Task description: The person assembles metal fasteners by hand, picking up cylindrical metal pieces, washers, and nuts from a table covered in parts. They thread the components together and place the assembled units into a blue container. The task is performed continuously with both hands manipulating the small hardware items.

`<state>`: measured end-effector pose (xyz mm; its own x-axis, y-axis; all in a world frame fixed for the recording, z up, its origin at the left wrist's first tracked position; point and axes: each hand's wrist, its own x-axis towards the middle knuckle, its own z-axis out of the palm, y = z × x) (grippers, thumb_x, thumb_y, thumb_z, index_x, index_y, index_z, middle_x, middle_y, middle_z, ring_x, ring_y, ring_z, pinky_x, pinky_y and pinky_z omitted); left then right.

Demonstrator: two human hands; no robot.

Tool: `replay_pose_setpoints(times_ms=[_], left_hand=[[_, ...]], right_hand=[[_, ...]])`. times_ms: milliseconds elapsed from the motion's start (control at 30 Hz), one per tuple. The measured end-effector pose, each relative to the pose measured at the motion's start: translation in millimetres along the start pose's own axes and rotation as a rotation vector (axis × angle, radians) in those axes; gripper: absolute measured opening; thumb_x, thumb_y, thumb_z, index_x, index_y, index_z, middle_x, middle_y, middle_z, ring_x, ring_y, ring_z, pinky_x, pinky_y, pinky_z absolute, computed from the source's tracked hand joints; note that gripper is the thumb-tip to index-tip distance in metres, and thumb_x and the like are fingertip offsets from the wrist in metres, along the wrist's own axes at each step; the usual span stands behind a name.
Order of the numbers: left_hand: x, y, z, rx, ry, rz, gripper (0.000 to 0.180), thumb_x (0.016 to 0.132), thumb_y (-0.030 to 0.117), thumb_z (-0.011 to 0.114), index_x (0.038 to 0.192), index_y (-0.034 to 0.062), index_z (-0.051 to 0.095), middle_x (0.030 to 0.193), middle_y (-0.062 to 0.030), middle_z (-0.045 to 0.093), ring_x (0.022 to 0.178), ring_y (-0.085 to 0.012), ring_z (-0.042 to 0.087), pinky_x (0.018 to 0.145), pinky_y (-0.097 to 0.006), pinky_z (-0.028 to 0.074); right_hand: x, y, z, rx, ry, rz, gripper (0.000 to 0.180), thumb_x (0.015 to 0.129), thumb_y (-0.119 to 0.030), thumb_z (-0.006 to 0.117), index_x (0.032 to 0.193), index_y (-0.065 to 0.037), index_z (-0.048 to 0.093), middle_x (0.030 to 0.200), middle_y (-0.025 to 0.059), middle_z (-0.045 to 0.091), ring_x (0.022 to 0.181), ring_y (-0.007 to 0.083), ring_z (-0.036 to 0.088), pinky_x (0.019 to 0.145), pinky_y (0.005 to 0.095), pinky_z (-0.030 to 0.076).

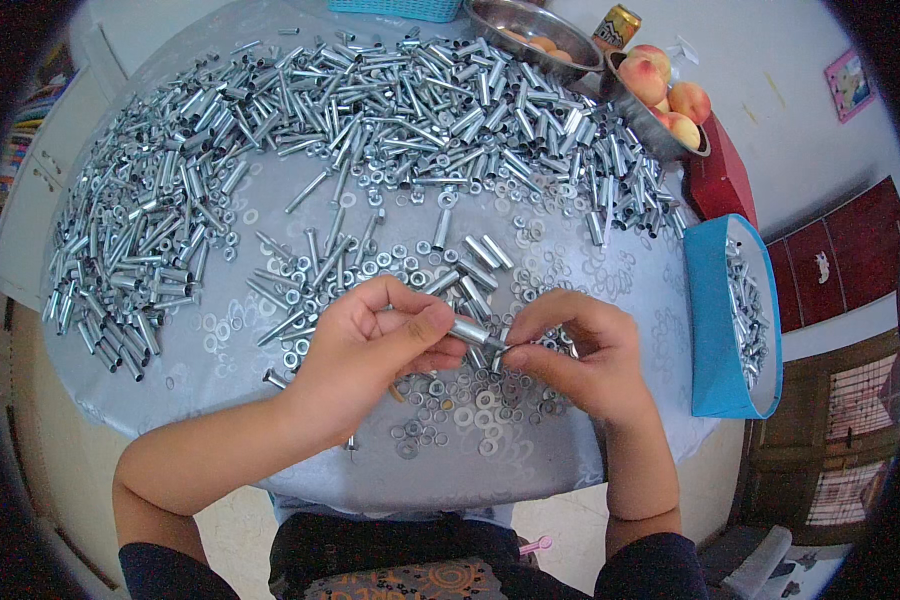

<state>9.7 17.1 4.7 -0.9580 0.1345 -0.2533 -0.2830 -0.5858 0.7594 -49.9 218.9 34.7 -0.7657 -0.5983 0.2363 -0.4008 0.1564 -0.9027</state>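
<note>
A: Item one, your left hand [370,345]: what does it carry?

B: A short metal sleeve [467,329], pinched between your thumb and closed fingers [425,322], lying level above the counter [220,380] and pointing right

A: Item two, your right hand [580,350]?

B: Its fingers are closed on a small part at the sleeve's right end; the part is too small to name. The two hands nearly touch over the counter's near middle

A: Stock beneath the hands?

B: Loose washers [470,405] and nuts, scattered flat, with a few bolts [320,265] lying among them

A: Bulk stock?

B: A wide arc of silver metal sleeves [400,100] heaped across the far and left side of the counter

A: Containers?

B: A blue box [715,330] at the right edge, holding assembled metal pieces. Farther back, a metal bowl of peaches [665,95], a second metal bowl [530,30] and a drinks can [617,25]
</note>
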Motion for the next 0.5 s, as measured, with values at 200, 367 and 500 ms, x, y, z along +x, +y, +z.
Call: replay_pose_setpoints(times_ms=[200,367,500], left_hand=[[1.1,1.9,0.3,-0.010,-0.006,-0.022,0.015,0.089,0.011,0.057,0.095,-0.0007,0.051,0.095,-0.0125,0.061,0.088,-0.0206,0.064,0.079,-0.031,0.055],[1.6,4.9,0.3,-0.030,-0.006,-0.073,0.013,0.089,0.011,0.057,0.092,-0.0001,0.051,0.095,-0.0116,0.060,0.090,-0.0218,0.063,0.081,-0.032,0.054],[2.5,4.1,0.4,-0.037,-0.023,-0.069,0.012,0.089,0.011,0.057,0.092,0.0018,0.051,0.096,-0.0109,0.061,0.090,-0.0212,0.063,0.081,-0.033,0.054]], right_hand=[[3.1,1.2,0.9,-0.240,0.114,-0.250,0.017,0.068,-0.004,0.075,0.082,-0.006,0.065,0.082,0.0064,0.065,0.078,0.0177,0.061,0.069,0.0291,0.048],[-0.1,-5.7,4.1,-0.344,0.130,-0.220,0.018,0.069,-0.004,0.074,0.084,-0.005,0.064,0.082,0.0079,0.065,0.074,0.0185,0.062,0.067,0.0290,0.049],[-2.0,-3.7,4.9,-0.340,0.138,-0.226,0.021,0.071,-0.003,0.073,0.090,-0.005,0.064,0.082,0.0085,0.065,0.072,0.0185,0.062,0.065,0.0284,0.050]])
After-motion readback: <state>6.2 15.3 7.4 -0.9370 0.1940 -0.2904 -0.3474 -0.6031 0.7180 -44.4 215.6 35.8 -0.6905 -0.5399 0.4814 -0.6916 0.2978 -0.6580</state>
